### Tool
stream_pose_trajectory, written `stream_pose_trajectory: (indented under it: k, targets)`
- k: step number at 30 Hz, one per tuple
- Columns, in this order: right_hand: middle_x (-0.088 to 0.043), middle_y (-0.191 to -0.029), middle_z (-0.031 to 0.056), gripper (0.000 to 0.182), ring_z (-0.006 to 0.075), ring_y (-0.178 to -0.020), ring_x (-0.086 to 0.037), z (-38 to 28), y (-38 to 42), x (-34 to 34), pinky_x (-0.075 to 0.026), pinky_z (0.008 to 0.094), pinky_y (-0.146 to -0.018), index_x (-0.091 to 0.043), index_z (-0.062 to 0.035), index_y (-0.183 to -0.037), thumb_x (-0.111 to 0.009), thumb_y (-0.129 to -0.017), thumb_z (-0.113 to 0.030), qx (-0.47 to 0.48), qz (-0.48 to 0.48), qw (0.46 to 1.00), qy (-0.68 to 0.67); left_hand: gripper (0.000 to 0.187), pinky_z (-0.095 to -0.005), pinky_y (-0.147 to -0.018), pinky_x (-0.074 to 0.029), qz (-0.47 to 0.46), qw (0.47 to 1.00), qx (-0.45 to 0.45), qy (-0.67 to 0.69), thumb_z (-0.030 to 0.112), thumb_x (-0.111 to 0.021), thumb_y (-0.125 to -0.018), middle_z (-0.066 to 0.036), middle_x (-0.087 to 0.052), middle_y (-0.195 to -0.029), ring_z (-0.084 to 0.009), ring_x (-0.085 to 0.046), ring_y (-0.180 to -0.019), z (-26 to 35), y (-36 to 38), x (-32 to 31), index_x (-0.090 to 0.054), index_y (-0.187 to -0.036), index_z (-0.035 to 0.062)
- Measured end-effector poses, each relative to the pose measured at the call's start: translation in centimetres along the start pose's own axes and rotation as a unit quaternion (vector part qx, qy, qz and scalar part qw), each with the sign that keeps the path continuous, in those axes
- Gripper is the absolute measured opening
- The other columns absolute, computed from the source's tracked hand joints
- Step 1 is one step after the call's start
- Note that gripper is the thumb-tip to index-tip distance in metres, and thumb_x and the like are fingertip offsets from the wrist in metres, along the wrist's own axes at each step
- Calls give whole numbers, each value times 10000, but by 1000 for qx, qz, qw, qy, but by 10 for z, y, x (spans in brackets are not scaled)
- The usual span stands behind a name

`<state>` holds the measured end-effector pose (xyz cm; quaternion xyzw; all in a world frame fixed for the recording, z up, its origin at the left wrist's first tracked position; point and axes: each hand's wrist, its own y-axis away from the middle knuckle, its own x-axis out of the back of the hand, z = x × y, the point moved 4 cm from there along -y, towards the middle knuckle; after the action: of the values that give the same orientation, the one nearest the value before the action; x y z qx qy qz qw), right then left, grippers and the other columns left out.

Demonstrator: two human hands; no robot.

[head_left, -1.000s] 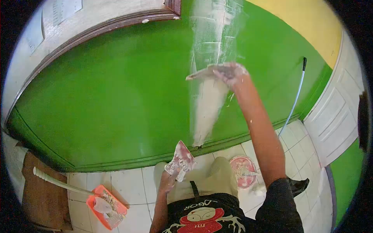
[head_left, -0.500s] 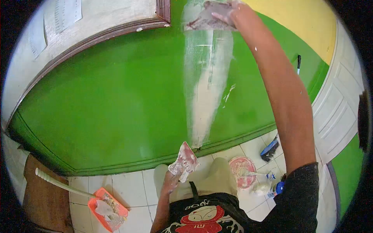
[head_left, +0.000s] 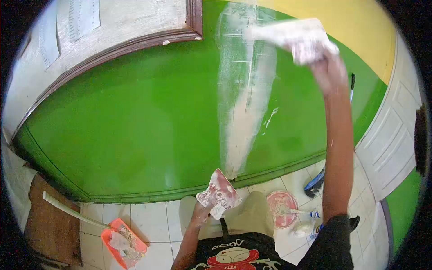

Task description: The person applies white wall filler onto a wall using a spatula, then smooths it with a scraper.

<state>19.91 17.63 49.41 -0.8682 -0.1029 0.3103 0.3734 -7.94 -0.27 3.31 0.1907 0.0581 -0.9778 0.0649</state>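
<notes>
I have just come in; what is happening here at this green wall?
A person's right hand holds up a flat tool smeared white, near the pale strip on the green wall; blur hides whether it touches. The left hand holds a smeared scraper low, in front of the lap. On the floor are a round red container and an orange tray.

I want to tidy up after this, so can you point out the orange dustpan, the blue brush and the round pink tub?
Orange dustpan [head_left: 141, 247]: head view, its right-hand corner.
Blue brush [head_left: 317, 188]: head view, dark bristles.
Round pink tub [head_left: 280, 198]: head view, bare inside.
</notes>
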Motion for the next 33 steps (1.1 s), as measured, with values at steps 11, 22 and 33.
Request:
stream_pose_trajectory:
  k: [11,22,33]
  targets:
    - [-606,-734,47,201,111,-643,-504,66,334,124,-420,305,-556,-636,4,-829,-726,-800,-173,1,46,917,396,445,-547,-700,-595,-86,960,-6,265,100,-583,-902,-138,-582,-1192,-292,-643,-1007,38,24,-48,-421,-1315,60]
    - [-658,-1143,142,419,258,-921,-681,62,359,104,-538,354,-811,-641,-73,-1169,-649,-753,-19,48,-305,823,477,428,-552,-675,-598,-56,966,-2,253,68,-572,-897,-136,-600,-1138,-286,-652,-974,36,30,-74,-431,-1300,35]
    - [-673,-1032,172,408,324,-792,-666,91,347,147,-543,384,-713,-622,-37,-1152,-626,-746,6,59,-376,698,606,464,-493,-679,-616,-44,958,-1,284,75,-592,-889,-134,-589,-1165,-271,-650,-977,19,23,-79,-411,-1314,35]
